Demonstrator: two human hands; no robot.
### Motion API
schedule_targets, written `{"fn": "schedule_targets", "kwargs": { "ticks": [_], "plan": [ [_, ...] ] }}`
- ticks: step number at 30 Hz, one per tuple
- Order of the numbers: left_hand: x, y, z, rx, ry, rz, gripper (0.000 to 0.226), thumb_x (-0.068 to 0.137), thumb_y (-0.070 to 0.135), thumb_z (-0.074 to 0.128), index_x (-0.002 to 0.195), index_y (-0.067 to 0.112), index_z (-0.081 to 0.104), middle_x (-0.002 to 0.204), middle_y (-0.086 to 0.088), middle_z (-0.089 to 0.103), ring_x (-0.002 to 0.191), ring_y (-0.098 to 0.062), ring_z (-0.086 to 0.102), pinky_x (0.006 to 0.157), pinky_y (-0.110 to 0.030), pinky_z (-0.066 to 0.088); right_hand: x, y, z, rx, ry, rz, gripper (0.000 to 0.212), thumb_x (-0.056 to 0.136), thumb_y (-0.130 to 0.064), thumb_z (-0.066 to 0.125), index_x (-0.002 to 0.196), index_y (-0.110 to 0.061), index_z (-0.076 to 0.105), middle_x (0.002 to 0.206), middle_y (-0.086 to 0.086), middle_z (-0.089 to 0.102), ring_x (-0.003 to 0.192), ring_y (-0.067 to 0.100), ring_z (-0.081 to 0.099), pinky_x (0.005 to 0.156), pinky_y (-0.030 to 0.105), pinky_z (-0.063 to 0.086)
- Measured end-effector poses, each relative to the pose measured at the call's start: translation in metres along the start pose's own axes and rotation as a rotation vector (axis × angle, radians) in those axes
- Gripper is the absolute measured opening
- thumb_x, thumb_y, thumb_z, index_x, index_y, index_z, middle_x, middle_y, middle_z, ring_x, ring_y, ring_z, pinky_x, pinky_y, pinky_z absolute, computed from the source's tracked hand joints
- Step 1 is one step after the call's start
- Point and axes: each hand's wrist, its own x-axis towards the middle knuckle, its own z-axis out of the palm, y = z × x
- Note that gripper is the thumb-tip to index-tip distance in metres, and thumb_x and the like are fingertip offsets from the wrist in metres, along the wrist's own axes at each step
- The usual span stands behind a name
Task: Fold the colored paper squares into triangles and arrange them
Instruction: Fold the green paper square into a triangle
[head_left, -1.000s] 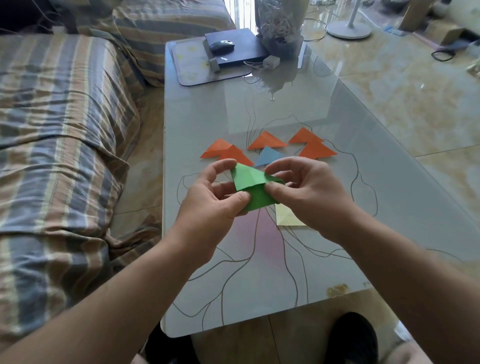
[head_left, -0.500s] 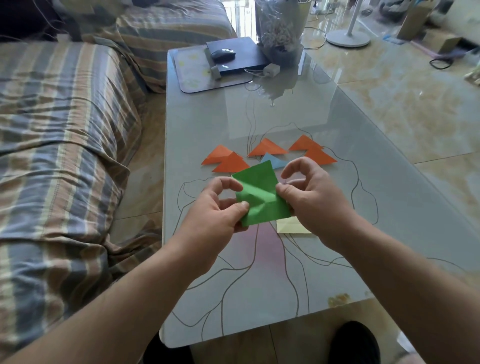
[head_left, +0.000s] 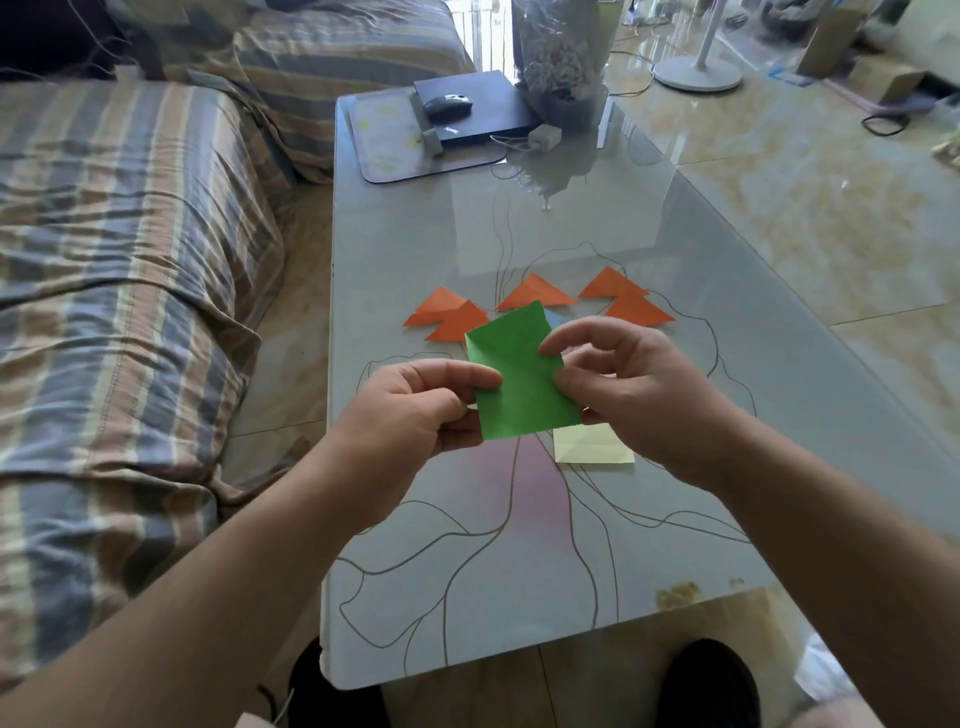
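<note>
Unfolded since the earlier frames, the green paper square (head_left: 521, 375) is now spread almost flat, where a second ago it was creased into a partial triangle. It is held above the glass table (head_left: 675, 249), tilted so that its far corner points away and slightly right. The left hand (head_left: 415, 410) is closed on the paper's left edge, which is pinched between thumb and curled fingers about halfway down the sheet. The right hand (head_left: 628, 389) is closed on the right edge, with the thumb pressed on the near right part of the sheet and the forefinger arched over the upper right side. Most of the green surface is left bare between the two grips, and faint crease lines are seen across it.

A pale yellow paper square (head_left: 595, 444) is lain flat on the table just beneath and to the near right of the green sheet, partly hidden by the right hand. Beyond the hands, orange folded triangles (head_left: 535, 296) are set out in a loose row, and a sliver of a blue triangle (head_left: 557, 318) is seen past the green sheet's far corner.

At the table's far end, a computer mouse (head_left: 448, 105) is rested on a dark laptop (head_left: 483, 111). A striped sofa (head_left: 130, 270) is stood along the left.
</note>
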Motion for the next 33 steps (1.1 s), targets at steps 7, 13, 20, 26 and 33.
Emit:
{"fn": "schedule_targets", "kwargs": {
  "ticks": [7,13,20,26,33],
  "plan": [
    [-0.002,-0.001,0.000,0.044,-0.001,0.021,0.041,0.097,-0.016,0.043,0.098,0.008,0.077,0.091,-0.010,0.079,0.081,-0.022,0.074,0.079,-0.035,0.061,-0.001,-0.004,0.000,0.077,0.027,0.030,0.031,0.101,0.002,0.058,0.120,-0.023,0.062,0.089,0.008,0.071,0.071,0.019,0.068,0.069,0.035,0.055],
    [-0.002,0.001,-0.003,-0.066,-0.025,0.096,0.027,0.097,-0.015,0.054,0.099,0.012,0.051,0.096,-0.020,0.077,0.093,-0.032,0.075,0.084,-0.044,0.062,-0.005,-0.006,0.006,0.085,-0.048,0.069,0.024,0.102,-0.003,0.058,0.091,-0.018,0.072,0.086,0.010,0.069,0.077,0.024,0.067,0.072,0.037,0.054],
    [-0.005,0.006,-0.006,-0.114,-0.084,0.198,0.058,0.092,-0.014,0.059,0.132,0.027,0.048,0.107,-0.021,0.076,0.106,-0.029,0.075,0.088,-0.037,0.061,-0.005,-0.007,0.007,0.162,-0.092,0.112,0.033,0.098,0.004,0.060,0.086,-0.019,0.081,0.089,0.006,0.074,0.079,0.018,0.068,0.076,0.034,0.056],
    [-0.003,0.001,-0.006,-0.097,-0.095,0.248,0.043,0.090,-0.017,0.060,0.102,0.021,0.075,0.113,-0.013,0.076,0.105,-0.029,0.073,0.090,-0.034,0.059,-0.002,-0.013,0.004,0.471,-0.055,0.234,0.049,0.089,0.011,0.038,0.093,-0.008,0.083,0.101,0.019,0.072,0.080,0.032,0.068,0.091,0.046,0.053],
    [-0.005,0.002,-0.004,0.017,0.079,0.355,0.020,0.076,0.016,0.076,0.095,0.012,0.076,0.097,-0.010,0.079,0.094,-0.023,0.076,0.086,-0.034,0.062,-0.006,-0.011,0.008,0.450,-0.069,0.096,0.026,0.079,0.002,0.073,0.090,-0.019,0.084,0.097,0.017,0.076,0.081,0.030,0.071,0.099,0.052,0.053]
  ]
}}
